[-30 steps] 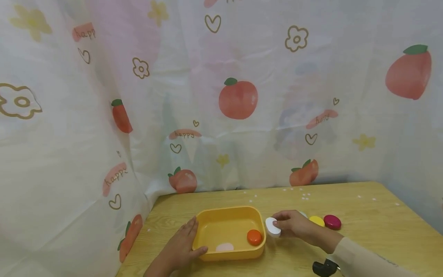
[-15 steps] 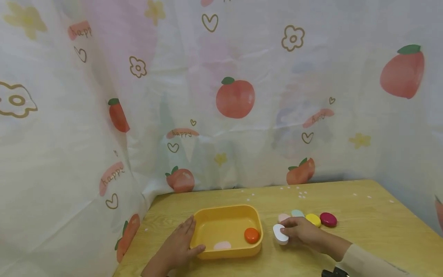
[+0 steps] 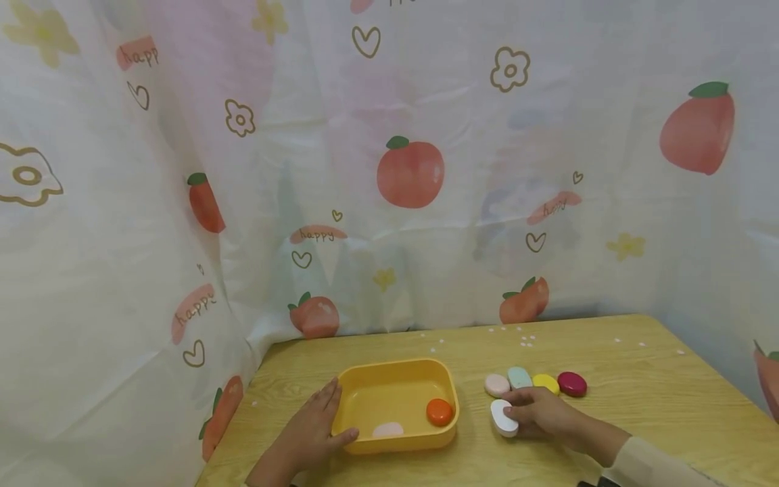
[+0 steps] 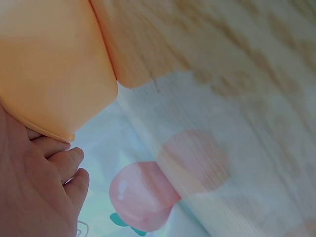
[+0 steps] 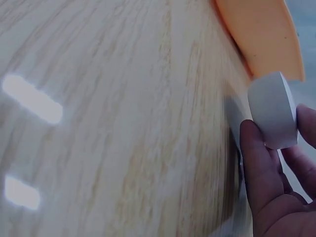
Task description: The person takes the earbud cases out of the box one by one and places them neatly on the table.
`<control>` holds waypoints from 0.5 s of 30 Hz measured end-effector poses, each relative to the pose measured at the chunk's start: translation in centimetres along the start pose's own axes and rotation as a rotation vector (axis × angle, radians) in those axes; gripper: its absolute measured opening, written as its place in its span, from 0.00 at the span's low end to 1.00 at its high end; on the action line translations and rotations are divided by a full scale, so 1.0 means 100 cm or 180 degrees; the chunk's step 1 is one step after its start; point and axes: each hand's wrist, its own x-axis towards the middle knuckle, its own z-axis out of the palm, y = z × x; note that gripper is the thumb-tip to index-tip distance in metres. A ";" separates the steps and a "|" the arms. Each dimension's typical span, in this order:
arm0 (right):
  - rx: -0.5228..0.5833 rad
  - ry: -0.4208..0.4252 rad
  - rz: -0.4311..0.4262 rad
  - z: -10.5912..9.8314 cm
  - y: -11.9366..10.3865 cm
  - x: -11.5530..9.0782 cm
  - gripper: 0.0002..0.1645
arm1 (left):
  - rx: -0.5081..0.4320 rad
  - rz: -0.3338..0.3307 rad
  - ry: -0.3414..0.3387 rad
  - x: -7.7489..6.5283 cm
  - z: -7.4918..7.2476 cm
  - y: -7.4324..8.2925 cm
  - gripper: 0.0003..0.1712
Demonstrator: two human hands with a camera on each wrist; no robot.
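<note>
Deep yellow rectangular tray, rounded corners, plastic-looking (image 3: pixel 389 446): sits on left half of the pale wood-grain worktop (image 3: pixel 657 412), long sides running left-right.
Smooth white rounded-oval block (image 3: pixel 504 417): right of the tray's right wall, apart from it, about level with the near right corner.
Right hand (image 3: pixel 544 416): thumb and fingers pinch the block from its right; carries nothing else.
Left hand (image 3: pixel 304 429): fingers nearly straight against the tray's left wall, thumb at near left corner; pinches nothing.
Key relation: tray is directly left of the block; right hand has it, left hand is across the tray.
Block axis: runs roughly far-to-near, crossways to the tray's long sides, tilted; can't tell if it touches the worktop.
Inside tray: glossy orange round piece (image 3: pixel 439 412) at near right corner; pale pink piece (image 3: pixel 388 429) by near wall, partly hidden.
Row beyond right hand: pale pink oval piece (image 3: pixel 497 385), pale green oval piece (image 3: pixel 519 377), yellow round piece (image 3: pixel 546 383), dark red oval piece (image 3: pixel 573 383).
</note>
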 end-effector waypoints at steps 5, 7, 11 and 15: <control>0.0015 0.0011 -0.0032 -0.002 0.005 0.001 0.27 | 0.0033 -0.0022 -0.0018 0.000 0.002 -0.001 0.54; -0.0016 0.0022 -0.0031 -0.004 0.005 0.001 0.27 | 0.0032 -0.0034 -0.0026 0.000 0.003 -0.001 0.54; -0.0141 0.0046 -0.0027 -0.005 0.004 0.000 0.27 | 0.0000 -0.0049 -0.0040 0.000 0.002 -0.001 0.54; -0.0228 0.0097 -0.0015 -0.004 0.002 0.000 0.26 | -0.0011 -0.0055 -0.0050 -0.001 0.002 -0.001 0.54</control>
